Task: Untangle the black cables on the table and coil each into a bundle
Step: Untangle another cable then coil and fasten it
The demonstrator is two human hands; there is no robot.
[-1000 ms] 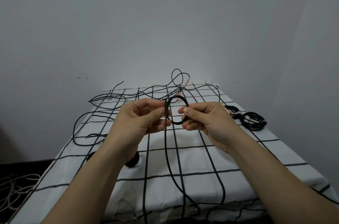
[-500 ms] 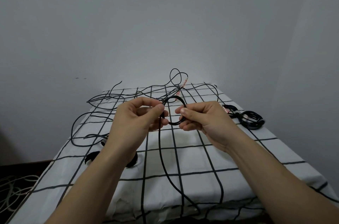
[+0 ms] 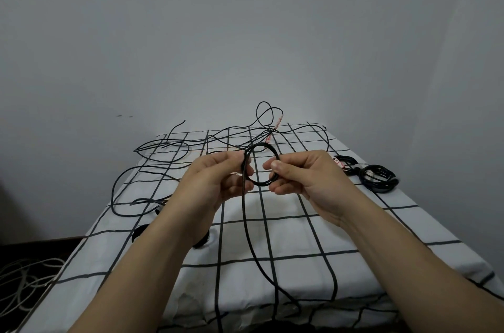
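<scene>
Above the middle of the tabletop point(image 3: 294, 234), a small coil point(image 3: 260, 184) is held between the left hand point(image 3: 218, 182) and the right hand point(image 3: 308, 182), its tail trailing to the near edge. Loose cables point(image 3: 163, 152) sprawl far and left. Coiled bundles point(image 3: 379, 178) lie at the right edge.

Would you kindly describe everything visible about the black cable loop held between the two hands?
The black cable loop is thin, rubbery-looking cable wound into a small upright ring, held above the checked tablecloth. The left hand pinches its left side, the right hand its right. Its loose tail runs down toward the front edge.
</scene>
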